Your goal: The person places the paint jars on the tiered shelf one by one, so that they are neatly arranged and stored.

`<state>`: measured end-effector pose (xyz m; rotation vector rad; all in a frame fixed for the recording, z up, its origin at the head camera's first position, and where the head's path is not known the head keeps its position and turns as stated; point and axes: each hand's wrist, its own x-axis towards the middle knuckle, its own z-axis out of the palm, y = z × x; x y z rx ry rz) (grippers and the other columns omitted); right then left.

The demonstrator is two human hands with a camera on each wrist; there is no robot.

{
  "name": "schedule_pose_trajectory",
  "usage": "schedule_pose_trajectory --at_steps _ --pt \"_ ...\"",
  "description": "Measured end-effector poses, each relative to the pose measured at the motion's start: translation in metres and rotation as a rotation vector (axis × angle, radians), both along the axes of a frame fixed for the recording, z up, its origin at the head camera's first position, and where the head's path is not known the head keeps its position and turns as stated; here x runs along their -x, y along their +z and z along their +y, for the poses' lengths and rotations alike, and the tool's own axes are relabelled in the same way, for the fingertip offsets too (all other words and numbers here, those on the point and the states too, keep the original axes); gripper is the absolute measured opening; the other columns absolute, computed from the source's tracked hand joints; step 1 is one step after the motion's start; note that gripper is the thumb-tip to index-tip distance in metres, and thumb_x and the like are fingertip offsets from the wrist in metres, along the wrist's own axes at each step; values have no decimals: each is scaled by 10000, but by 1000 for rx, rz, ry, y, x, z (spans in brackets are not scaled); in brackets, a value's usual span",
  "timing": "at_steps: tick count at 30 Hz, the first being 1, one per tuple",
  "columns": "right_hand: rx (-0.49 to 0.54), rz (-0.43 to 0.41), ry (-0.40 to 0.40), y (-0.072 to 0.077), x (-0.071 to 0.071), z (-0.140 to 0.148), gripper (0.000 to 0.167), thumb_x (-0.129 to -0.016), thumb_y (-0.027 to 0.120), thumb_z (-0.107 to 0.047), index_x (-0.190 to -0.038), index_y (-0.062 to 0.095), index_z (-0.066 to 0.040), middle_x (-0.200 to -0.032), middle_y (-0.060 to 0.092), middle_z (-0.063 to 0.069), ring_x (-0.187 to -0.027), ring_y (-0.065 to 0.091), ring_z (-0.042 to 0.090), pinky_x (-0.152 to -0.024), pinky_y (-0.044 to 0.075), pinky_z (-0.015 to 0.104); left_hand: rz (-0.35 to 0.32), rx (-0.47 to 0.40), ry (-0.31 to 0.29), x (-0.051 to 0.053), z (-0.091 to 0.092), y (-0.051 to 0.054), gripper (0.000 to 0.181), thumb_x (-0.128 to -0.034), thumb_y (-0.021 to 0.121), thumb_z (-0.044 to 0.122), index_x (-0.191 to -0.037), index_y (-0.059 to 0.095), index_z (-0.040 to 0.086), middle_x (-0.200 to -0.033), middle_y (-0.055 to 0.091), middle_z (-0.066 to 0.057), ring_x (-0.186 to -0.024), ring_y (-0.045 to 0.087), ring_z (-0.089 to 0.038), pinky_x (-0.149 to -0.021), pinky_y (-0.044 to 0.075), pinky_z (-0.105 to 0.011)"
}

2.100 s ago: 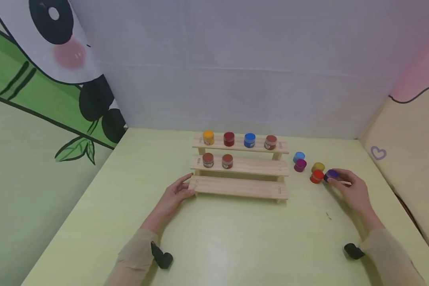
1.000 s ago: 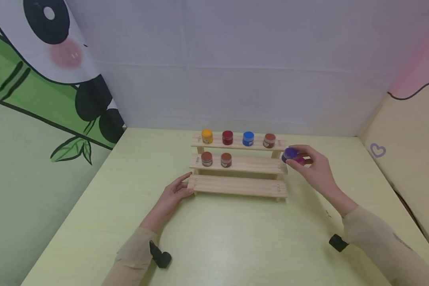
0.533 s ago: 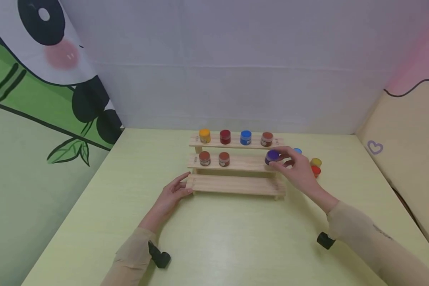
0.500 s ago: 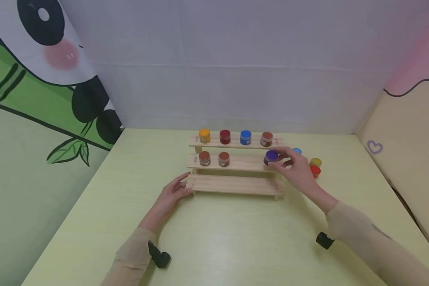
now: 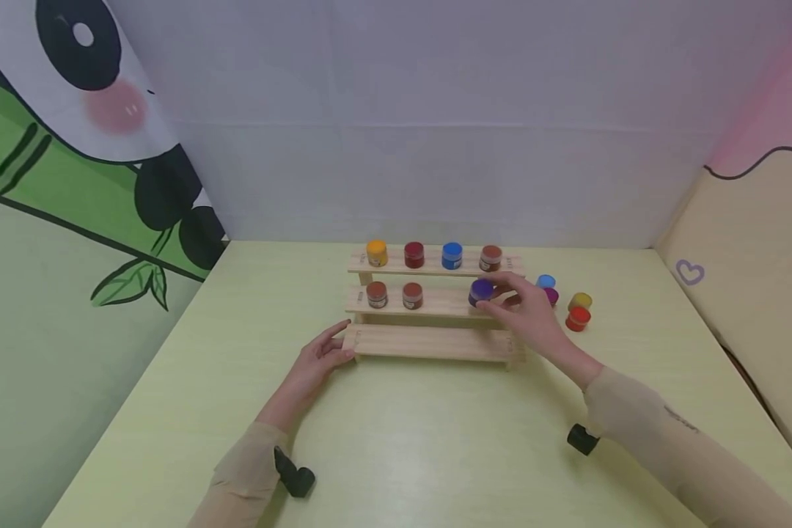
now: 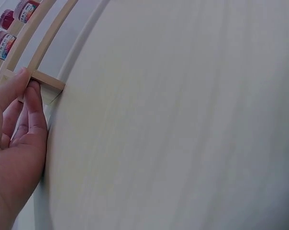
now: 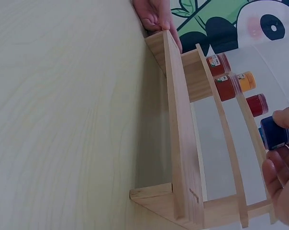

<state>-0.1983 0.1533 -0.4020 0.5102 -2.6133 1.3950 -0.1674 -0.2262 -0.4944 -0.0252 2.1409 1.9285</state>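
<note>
A three-tier wooden display rack [image 5: 435,342] stands on the table. My left hand [image 5: 313,370] grips the left end of its lowest step; in the left wrist view the thumb [image 6: 13,88] and fingertips pinch that end. My right hand [image 5: 526,314] holds a small purple-lidded paint jar [image 5: 480,292] between thumb and fingers, at the middle tier toward its right end. In the right wrist view this jar [image 7: 274,132] looks dark blue; whether its base touches the step I cannot tell. Two brown jars [image 5: 377,295] stand at the left of the middle tier.
The top tier bears yellow [image 5: 377,253], dark red [image 5: 413,254], blue [image 5: 452,256] and brown [image 5: 490,257] jars. Right of the rack, light blue [image 5: 545,281], magenta [image 5: 551,296], yellow [image 5: 580,301] and red [image 5: 577,319] jars stand on the table. A wall rises behind.
My right hand took the purple jar from beside the red one and carried it left to the middle tier, then further left along it. The left hand kept its grip on the rack.
</note>
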Motion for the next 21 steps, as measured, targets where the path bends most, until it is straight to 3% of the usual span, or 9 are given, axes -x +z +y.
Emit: schedule_pose_trajectory --at_steps 12,21 --pt "-23 -61 19 -2 7 -16 474 -902 732 -251 -1344 593 -149 -1290 656 87 -1036 655 229 -842 525 246 -9 0 0 -2 -1 0 637 -962 647 207 -1530 361 242 -1335 574 -184 -1069 619 -76 -916 480 -188" --pt "-1 -59 65 -3 10 -26 437 -904 729 -221 -1318 615 -138 -1210 680 88 -1036 657 229 -860 545 339 -11 14 1 -1 0 0 632 -960 649 213 -1525 368 256 -1364 563 -201 -1087 616 -83 -927 475 -193"
